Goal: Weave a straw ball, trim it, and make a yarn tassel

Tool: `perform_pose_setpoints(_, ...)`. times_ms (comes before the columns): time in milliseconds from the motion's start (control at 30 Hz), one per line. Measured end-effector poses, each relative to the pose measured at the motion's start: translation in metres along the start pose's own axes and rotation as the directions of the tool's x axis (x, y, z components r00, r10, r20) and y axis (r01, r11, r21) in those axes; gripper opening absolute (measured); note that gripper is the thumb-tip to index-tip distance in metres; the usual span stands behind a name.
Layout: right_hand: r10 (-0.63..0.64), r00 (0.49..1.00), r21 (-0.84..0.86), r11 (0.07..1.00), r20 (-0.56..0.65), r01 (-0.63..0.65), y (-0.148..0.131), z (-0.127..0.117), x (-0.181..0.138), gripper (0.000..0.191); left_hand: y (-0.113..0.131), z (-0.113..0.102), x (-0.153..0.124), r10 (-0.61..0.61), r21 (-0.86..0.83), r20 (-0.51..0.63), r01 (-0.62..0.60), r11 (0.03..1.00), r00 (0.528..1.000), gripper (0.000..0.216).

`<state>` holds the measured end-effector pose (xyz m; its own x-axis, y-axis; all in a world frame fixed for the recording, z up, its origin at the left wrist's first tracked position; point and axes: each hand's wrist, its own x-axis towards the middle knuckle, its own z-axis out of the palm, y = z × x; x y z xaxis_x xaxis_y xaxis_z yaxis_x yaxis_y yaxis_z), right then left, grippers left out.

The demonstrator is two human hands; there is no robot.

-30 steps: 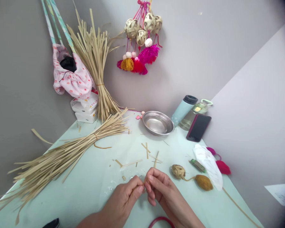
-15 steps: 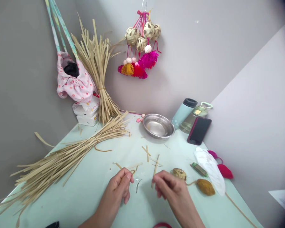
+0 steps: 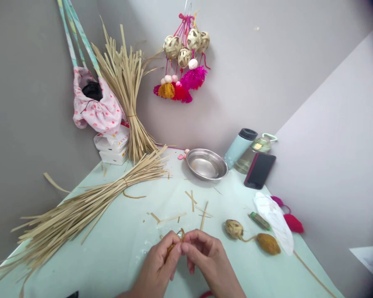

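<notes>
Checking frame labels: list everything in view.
Bag: 1, pink, left
Straw bundles: 2, tan, left
Packs: 2, white, below bag
Hung balls: 4, tan, wall
Tassels: several, multicoloured, wall
Bowl: 1, silver, back
Cup: 1, blue, back
Bottle: 1, green, back
Phone: 1, black, right
Loose ball: 1, tan, right
Yarn: 1, mustard, right
Unclear items: several, mixed, right/bottom
Strips: many, tan, centre
Bits: several, pink, back
Table: 1, mint, below
Cord: 1, mustard, at hands
Left hand: 1, centre
Right hand: 1, centre
</notes>
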<state>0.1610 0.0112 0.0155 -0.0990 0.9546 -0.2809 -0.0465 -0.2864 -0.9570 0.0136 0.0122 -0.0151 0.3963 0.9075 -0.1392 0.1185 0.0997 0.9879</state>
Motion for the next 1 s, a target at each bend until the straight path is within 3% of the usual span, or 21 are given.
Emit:
perform_pose_setpoints(300,-0.050,0.999,0.046,0.998,-0.022,0.051,-0.002,-0.003,-0.002,0.026,-0.001,0.001,-0.001,-0.002,-0.012,0.011,0.002,1.000,1.000,0.037)
perform_pose_setpoints(467,0.023,1.000,0.279,0.960,0.005,-0.024,-0.003,-0.004,-0.004,0.024,0.001,0.000,0.000,-0.005,-0.028,0.028,0.006,1.000,1.000,0.036)
perform_pose_setpoints(700,0.134,0.985,0.554,0.814,0.113,-0.174,0.008,-0.002,0.000,0.024,-0.003,0.002,0.002,-0.015,-0.182,0.010,0.017,0.983,1.000,0.035)
perform_pose_setpoints(833,0.181,0.967,0.556,0.793,0.179,-0.251,0.013,-0.004,0.002,0.020,-0.003,0.000,0.001,0.048,0.016,-0.016,-0.048,0.999,0.999,0.030)
perform_pose_setpoints(933,0.180,0.960,0.527,0.807,0.213,-0.268,0.011,-0.006,0.000,0.019,-0.005,-0.004,0.002,0.206,0.201,0.036,-0.209,0.957,0.978,0.027)
perform_pose_setpoints(1000,0.176,0.959,0.494,0.827,0.224,-0.267,0.009,-0.007,0.000,0.024,-0.008,-0.006,0.003,0.325,0.340,0.099,-0.339,0.877,0.941,0.026)
